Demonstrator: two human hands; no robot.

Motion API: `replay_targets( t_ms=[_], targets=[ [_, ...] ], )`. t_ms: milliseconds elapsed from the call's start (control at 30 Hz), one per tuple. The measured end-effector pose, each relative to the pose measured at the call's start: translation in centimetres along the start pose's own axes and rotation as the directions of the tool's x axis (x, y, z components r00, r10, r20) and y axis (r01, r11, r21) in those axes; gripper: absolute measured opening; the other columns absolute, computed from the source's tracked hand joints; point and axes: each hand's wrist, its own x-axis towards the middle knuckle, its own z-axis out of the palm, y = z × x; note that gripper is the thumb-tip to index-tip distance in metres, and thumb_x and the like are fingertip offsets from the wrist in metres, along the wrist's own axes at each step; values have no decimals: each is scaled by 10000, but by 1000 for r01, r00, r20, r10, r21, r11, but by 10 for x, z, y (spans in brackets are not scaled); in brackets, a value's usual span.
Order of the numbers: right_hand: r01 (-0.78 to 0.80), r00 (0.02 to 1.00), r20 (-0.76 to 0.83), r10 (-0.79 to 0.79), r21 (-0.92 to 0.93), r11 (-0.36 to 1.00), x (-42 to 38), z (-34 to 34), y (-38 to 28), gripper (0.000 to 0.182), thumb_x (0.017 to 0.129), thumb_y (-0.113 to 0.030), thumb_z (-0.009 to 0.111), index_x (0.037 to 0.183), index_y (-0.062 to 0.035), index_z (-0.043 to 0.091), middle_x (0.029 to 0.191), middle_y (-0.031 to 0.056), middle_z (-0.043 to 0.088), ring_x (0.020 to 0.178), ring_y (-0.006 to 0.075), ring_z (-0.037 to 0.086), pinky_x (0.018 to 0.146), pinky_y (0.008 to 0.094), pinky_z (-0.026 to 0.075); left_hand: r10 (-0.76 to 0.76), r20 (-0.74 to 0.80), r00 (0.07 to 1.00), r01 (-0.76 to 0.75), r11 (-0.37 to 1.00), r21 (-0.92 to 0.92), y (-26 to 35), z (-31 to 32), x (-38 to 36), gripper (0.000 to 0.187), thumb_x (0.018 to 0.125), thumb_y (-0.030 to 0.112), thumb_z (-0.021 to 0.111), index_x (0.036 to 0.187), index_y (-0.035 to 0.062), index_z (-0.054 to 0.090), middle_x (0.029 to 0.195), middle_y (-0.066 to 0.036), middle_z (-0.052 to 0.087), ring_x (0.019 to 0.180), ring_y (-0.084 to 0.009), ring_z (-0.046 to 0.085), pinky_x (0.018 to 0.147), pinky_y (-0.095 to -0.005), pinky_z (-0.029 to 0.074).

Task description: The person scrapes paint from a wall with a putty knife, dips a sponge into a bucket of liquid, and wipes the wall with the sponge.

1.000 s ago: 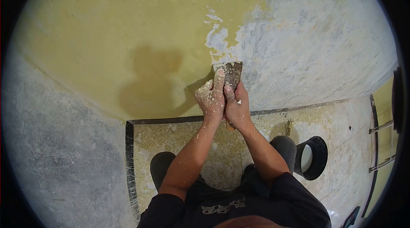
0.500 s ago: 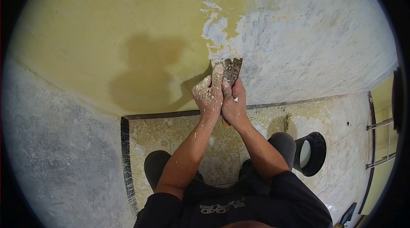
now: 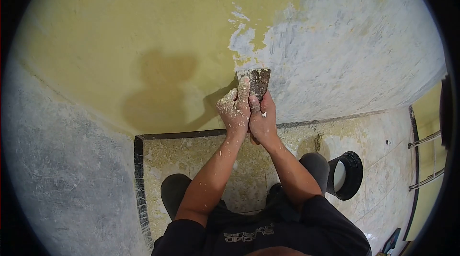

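Note:
A paint scraper (image 3: 260,82) with a wide, flake-covered metal blade lies against the wall, its edge at the lower end of a ragged bare patch (image 3: 243,40) in the yellow paint. My right hand (image 3: 263,121) is closed around its handle, most of which is hidden in the grip. Beside it, my left hand (image 3: 234,112) presses on the scraper, one finger stretched along the blade and the others curled. Pale paint flakes cling to both hands and forearms, thickest on the left.
Yellow paint (image 3: 120,30) covers the wall's left part; its right part (image 3: 345,50) is scraped to whitish grey. A grey wall (image 3: 72,160) adjoins at left. Flakes litter the tiled floor (image 3: 211,148). A black bucket (image 3: 355,177) with something white inside stands by my right knee.
The view has shifted slightly, so the wall's lower edge sits a little lower in the picture. Both hands keep their hold on the scraper, its blade still near the same bare patch.

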Motion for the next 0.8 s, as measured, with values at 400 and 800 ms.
replay_targets(
  t_ms=[400,800],
  targets=[
    [29,1000,-1,-29,-1,1000,1,8,-20,323,1003,-178,450,1249,31,457,1157,101,585,1030,158,529,925,315,419,19,5,1000,-18,1000,-22,18,-7,7,394,897,256,656,656,-47,583,509,-144,512,442,-184,404,474,-361,371],
    [9,1000,-17,-6,151,988,18,21,-36,342,1008,-236,463,1222,31,464,1111,84,590,988,127,517,875,290,428,233,115,966,-244,965,93,31,-13,26,275,853,213,641,678,4,603,581,-163,570,527,-349,551,504,-405,411]
  ],
)
